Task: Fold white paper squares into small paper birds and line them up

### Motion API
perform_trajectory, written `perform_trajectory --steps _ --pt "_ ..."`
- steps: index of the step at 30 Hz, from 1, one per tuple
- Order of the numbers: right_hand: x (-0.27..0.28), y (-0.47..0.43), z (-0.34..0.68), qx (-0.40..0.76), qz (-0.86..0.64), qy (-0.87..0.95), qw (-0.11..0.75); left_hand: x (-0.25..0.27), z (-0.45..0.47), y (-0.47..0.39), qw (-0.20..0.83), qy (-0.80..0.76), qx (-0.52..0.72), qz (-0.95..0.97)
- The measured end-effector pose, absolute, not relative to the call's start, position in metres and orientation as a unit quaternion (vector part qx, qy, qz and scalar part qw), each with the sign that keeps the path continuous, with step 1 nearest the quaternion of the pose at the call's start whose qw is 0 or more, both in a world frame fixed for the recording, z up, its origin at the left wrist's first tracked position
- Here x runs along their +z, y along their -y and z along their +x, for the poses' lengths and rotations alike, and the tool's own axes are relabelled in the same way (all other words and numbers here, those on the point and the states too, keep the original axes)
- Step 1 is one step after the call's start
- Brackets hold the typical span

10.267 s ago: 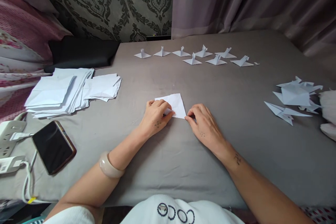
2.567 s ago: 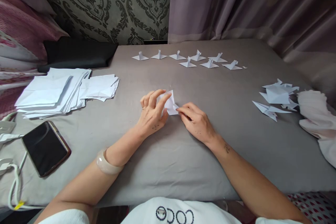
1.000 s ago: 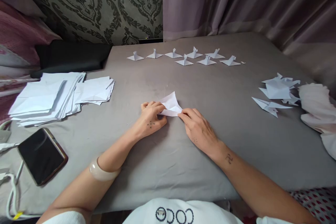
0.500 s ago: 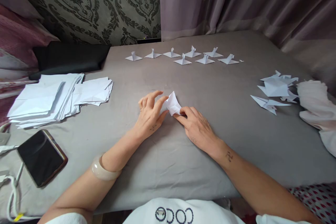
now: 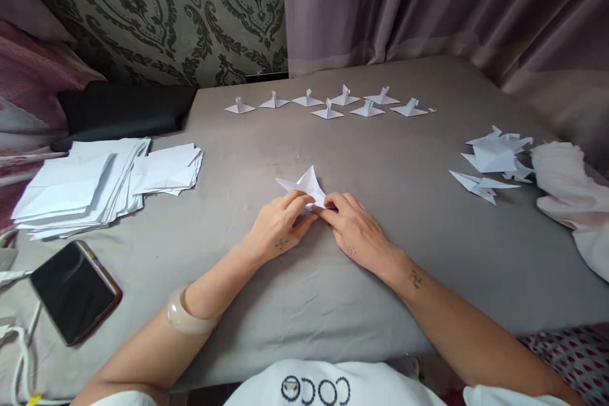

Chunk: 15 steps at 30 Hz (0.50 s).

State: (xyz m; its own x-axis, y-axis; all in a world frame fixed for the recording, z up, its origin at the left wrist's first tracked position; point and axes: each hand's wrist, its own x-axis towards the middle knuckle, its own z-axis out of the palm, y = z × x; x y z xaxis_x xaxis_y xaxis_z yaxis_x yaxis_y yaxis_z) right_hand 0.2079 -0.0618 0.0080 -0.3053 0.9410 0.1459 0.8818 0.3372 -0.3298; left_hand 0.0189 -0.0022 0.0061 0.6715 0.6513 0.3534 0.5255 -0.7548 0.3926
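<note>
The bare left hand (image 5: 281, 223) and bare right hand (image 5: 359, 229), both curled nearly closed, pinch the near edge of a pointed, folded white paper (image 5: 313, 184) on the grey cloth-covered table (image 5: 399, 165).

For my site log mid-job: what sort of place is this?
Probably a room in a home: patterned wall covering, a draped mauve curtain and a phone lying on a grey cloth-covered surface suggest it.

White top (image 5: 333, 370), seemingly short-sleeved; dark lettering (image 5: 315, 391); pale bangle (image 5: 186, 319).
</note>
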Motion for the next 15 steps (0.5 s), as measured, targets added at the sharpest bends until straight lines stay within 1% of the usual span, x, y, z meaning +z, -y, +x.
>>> perform_trajectory --steps 4,6,8,10,15 --pt "0.009 0.062 0.209 0.108 -0.570 0.796 0.174 0.005 0.015 -0.002 0.242 -0.374 0.262 0.856" --pt "0.009 0.061 0.209 0.108 -0.568 0.796 0.181 0.008 0.013 -0.005 0.299 -0.373 0.247 0.843" --pt "0.009 0.061 0.209 0.107 -0.567 0.796 0.182 0.012 0.012 -0.006 0.336 -0.366 0.234 0.835" --pt "0.009 0.061 0.209 0.107 -0.566 0.797 0.179 0.014 0.012 -0.007 0.338 -0.351 0.239 0.840" --pt "0.008 0.062 0.209 0.105 -0.567 0.800 0.168 0.008 0.014 -0.010 0.272 -0.306 0.255 0.876"
